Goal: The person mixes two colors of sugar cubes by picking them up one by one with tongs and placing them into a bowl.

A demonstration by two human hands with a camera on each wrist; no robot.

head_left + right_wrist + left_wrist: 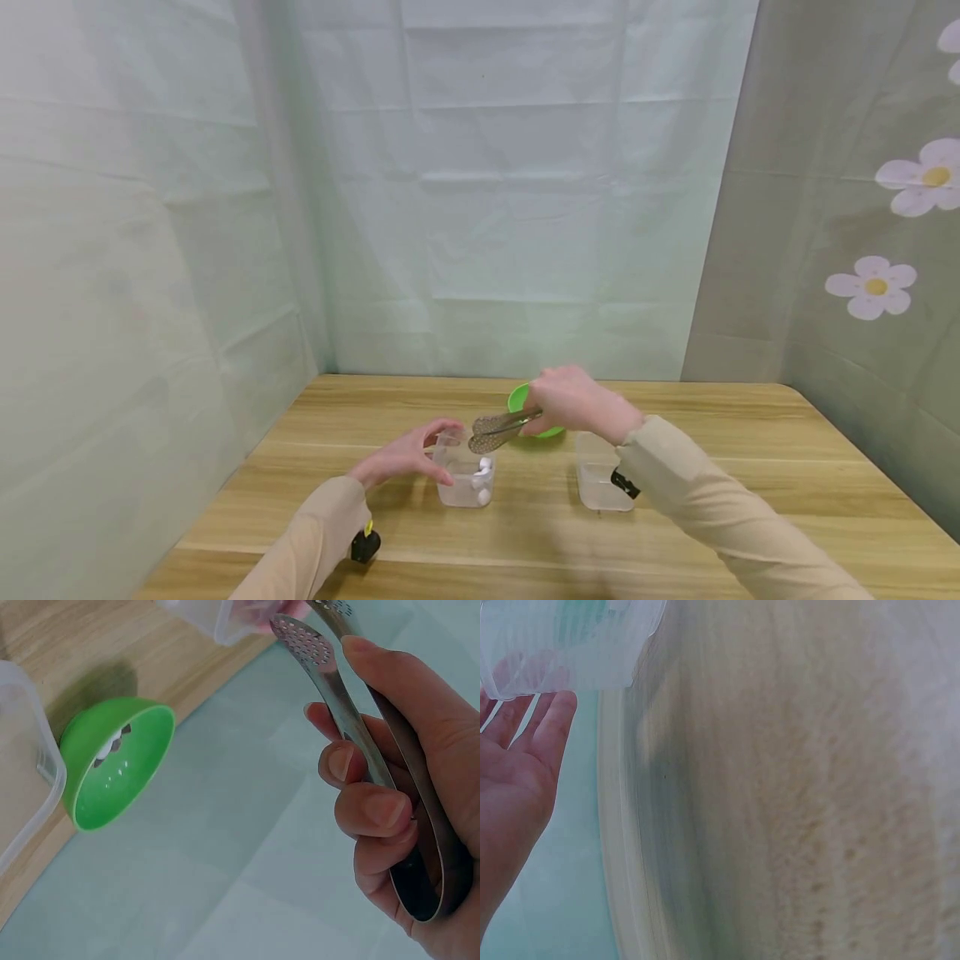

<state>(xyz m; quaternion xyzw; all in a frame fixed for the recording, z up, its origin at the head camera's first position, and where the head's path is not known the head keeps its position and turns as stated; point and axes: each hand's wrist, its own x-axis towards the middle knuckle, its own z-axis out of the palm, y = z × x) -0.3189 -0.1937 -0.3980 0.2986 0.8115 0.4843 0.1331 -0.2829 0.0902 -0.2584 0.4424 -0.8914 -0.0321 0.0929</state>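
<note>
My left hand [405,455] holds a clear plastic container [453,492] from its left side, with the thumb in front and the fingers behind. The left wrist view shows those fingers [551,724] against the container's wall. Several small white pieces [483,479] lie along the container's right side. In my right hand [573,402] I grip perforated metal tongs [495,433], their tips above the container. The right wrist view shows the tongs [346,720] with their arms apart and no piece visible between them; one tip is partly cut off by the frame.
A green bowl [120,802] stands behind my right hand, with white and dark pieces inside. A second clear container [600,492] sits on the right, beneath my right forearm. Everything rests on a wooden table [712,442], with pale curtains [517,233] behind and beside it.
</note>
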